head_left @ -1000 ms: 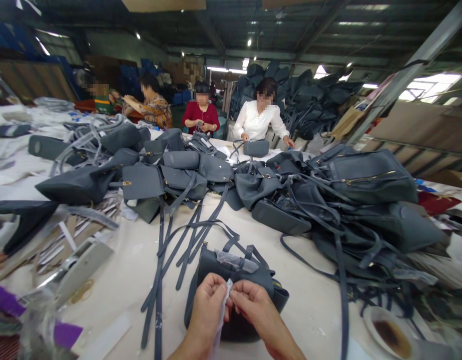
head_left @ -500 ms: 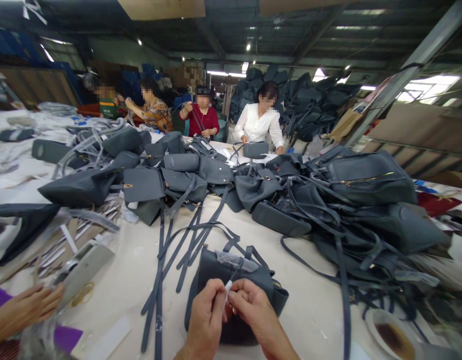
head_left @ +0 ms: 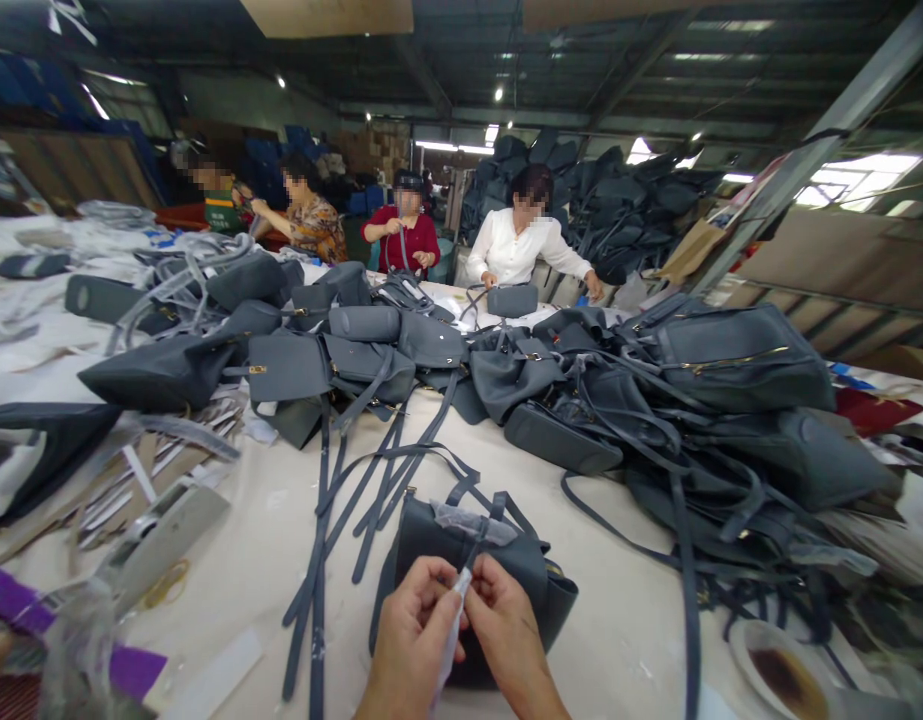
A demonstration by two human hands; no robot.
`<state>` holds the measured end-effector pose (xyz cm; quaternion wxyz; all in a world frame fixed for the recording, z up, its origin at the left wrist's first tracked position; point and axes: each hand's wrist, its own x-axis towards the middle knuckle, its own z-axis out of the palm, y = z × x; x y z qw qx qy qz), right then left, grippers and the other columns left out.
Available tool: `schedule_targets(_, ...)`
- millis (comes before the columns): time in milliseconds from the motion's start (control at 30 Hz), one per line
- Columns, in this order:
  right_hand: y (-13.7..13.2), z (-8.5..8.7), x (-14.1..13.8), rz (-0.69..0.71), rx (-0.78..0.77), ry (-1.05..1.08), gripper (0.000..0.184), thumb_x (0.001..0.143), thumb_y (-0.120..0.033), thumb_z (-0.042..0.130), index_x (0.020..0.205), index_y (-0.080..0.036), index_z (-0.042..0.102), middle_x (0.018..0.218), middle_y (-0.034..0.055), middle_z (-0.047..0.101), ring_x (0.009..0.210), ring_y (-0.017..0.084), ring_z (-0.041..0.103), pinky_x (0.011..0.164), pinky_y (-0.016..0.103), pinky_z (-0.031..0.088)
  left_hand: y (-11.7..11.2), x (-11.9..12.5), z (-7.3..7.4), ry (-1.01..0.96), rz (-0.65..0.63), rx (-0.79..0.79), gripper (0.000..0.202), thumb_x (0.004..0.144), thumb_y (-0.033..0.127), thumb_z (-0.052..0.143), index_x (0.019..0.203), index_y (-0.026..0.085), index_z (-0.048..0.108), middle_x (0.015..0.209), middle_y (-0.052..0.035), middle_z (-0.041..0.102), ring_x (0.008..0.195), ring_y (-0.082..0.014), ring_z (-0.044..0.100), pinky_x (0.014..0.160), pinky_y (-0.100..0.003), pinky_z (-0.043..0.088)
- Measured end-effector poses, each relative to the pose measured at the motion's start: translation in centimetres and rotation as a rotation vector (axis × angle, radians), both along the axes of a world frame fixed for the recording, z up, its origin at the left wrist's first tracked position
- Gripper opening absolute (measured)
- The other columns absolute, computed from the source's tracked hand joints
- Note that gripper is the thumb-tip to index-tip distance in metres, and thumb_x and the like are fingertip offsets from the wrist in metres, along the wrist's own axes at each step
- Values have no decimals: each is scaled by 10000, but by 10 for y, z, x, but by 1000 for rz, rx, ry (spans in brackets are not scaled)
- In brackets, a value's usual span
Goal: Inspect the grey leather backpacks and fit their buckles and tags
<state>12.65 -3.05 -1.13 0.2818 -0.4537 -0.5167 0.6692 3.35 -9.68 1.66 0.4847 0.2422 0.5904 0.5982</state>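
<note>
We cannot see the front of the grey leather handbag (head_left: 517, 560) behind the left hand (head_left: 414, 622) and right hand (head_left: 506, 625). The pale strip (head_left: 453, 630) between them is too narrow to identify. At near right, the picture's edge cuts off a stained saucer (head_left: 772, 670); at near left, a clear plastic bag (head_left: 75, 645) blurs.

Slate-grey leather handbags (head_left: 738, 360) heaped across the table (head_left: 236, 560) mid-frame; co-worker in white blouse (head_left: 525, 245) and co-worker in red top (head_left: 405, 235) seated beyond; dark-stained saucer (head_left: 776, 675) lower right; purple sheet (head_left: 26, 620) lower left.
</note>
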Motion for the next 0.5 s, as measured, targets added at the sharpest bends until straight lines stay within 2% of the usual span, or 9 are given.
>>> schedule_targets(100, -2, 8, 1, -7, -7, 42, 283, 704, -402, 711, 628, -175, 559, 542, -62, 487, 518, 93, 427, 484, 209, 348, 0, 3, -6, 22, 83, -19, 379, 748, 463, 682, 917, 224, 441, 556, 51, 604, 432, -116, 541, 420, -190, 431)
schedule_targets(200, -3, 19, 2, 2, -239, 237, 250, 674, -353, 720, 834, -175, 647, 615, -44, 565, 483, 81, 394, 456, 211, 329, 2, 1, -13, -92, 47, -30, 467, 716, 506, 697, 895, 240, 358, 525, 53, 605, 403, -122, 533, 382, -187, 410)
schedule_targets(300, -4, 23, 4, -9, -429, 449, 426, 597, -215, 714, 1015, -196, 634, 734, -18, 636, 459, 63, 376, 428, 199, 279, 2, -1, -14, -207, 15, -4, 507, 707, 525, 692, 892, 249, 309, 538, 58, 609, 391, -116, 529, 368, -178, 385)
schedule_targets(400, -3, 22, 4, -23, -443, 514, 397, 627, -224, 730, 1010, -172, 640, 795, 22, 670, 435, 31, 317, 417, 182, 211, -2, -2, -12, -141, 62, 70, 475, 745, 440, 692, 931, 251, 298, 594, 59, 627, 470, -121, 578, 458, -204, 456)
schedule_targets(500, 0, 21, 5, -7, -431, 526, 385, 627, -212, 772, 989, -174, 647, 794, 18, 670, 421, 9, 261, 416, 176, 172, -6, -2, -11, -34, 101, 96, 457, 768, 364, 691, 997, 249, 312, 614, 78, 604, 503, -119, 592, 504, -219, 486)
